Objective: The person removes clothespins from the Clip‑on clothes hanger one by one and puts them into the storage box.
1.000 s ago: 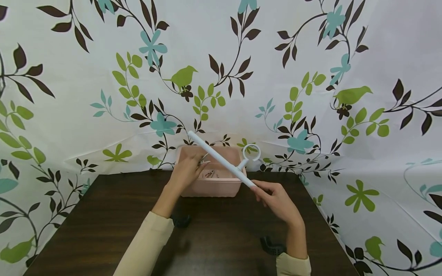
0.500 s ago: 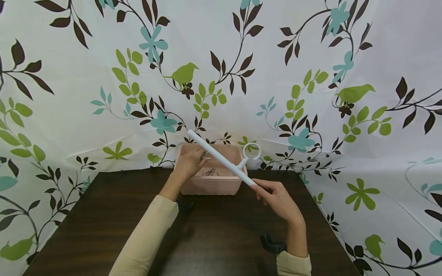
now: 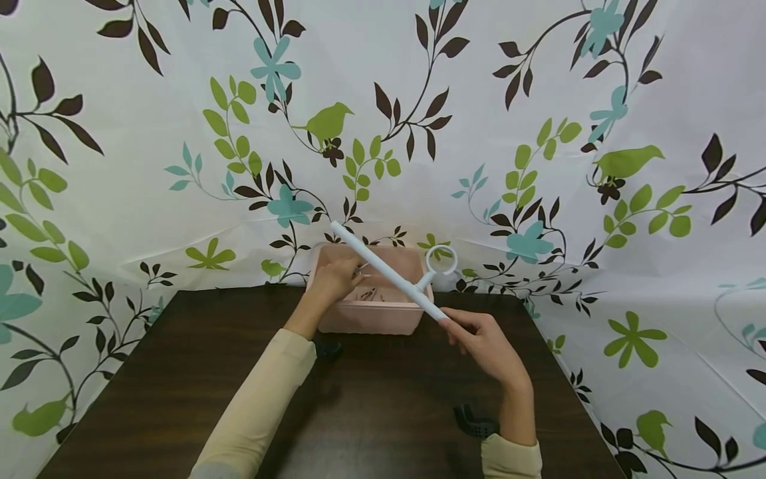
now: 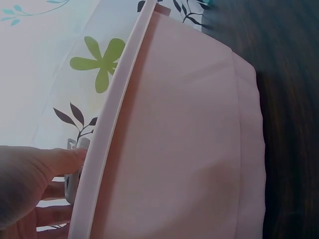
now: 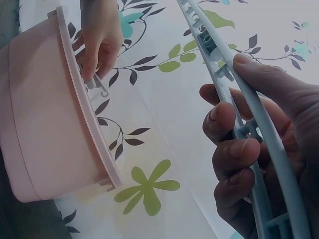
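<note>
Two hands are busy at the far end of our dark wooden desk (image 3: 371, 399), right up against the leafy patterned curtain (image 3: 538, 100) that hangs behind it. Our right hand (image 3: 487, 346) has its grip clamped on the near end of a long white plastic bar (image 3: 385, 271); the wrist view shows the thumb along the top and the fingers (image 5: 234, 149) curled underneath, so it's a firm hold. That bar slants up and away to the left, crossing over the pink tub (image 3: 368, 320) without touching it as far as we can tell. A short stub with a white ring (image 3: 441, 259) sticks off the bar's right side, just past the tub's right edge.

Our left hand (image 3: 335, 279) is reaching into the tub over its left rim. Its fingers (image 5: 97, 59) are pinching a small pale clip (image 5: 97, 83), seen best from the right wrist camera, where the clip hangs just above the rim. So that grip is closed on the clip, not loose. From the head view we can make out a few more small dark bits (image 3: 369, 293) lying on the tub's floor, too tiny to say what they are.

Both arms wear beige sleeves (image 3: 263, 399). The tub sits at the back edge of the desk, centred between our hands.
</note>
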The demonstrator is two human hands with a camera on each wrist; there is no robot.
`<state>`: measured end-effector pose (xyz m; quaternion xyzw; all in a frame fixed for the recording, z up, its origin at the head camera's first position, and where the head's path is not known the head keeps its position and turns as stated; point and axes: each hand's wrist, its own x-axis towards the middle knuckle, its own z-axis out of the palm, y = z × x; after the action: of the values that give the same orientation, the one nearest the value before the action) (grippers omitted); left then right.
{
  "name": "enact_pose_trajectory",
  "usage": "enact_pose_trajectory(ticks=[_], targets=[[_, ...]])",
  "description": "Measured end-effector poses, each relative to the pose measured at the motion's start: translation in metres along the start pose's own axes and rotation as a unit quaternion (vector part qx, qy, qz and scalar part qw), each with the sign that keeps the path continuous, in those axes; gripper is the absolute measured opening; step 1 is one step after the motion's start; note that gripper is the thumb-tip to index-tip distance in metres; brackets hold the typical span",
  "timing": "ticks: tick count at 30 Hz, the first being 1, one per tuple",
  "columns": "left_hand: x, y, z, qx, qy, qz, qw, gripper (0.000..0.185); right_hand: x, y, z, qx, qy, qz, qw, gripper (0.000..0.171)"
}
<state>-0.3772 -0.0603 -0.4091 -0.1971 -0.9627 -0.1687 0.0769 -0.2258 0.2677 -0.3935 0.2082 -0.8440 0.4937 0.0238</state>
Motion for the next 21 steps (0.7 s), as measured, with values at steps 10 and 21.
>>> enact_pose_trajectory(ticks=[10,21], targets=[[0.007,0.000,0.000,-0.035,-0.027,-0.011,0.9990,0.032,0.000,0.001,-0.001,-0.004,0.000,0.002,1.000,0.027],[-0.007,0.008,-0.006,-0.035,-0.009,0.004,0.9993,0.029,0.001,-0.001,0.001,-0.004,-0.001,0.009,1.000,0.026]])
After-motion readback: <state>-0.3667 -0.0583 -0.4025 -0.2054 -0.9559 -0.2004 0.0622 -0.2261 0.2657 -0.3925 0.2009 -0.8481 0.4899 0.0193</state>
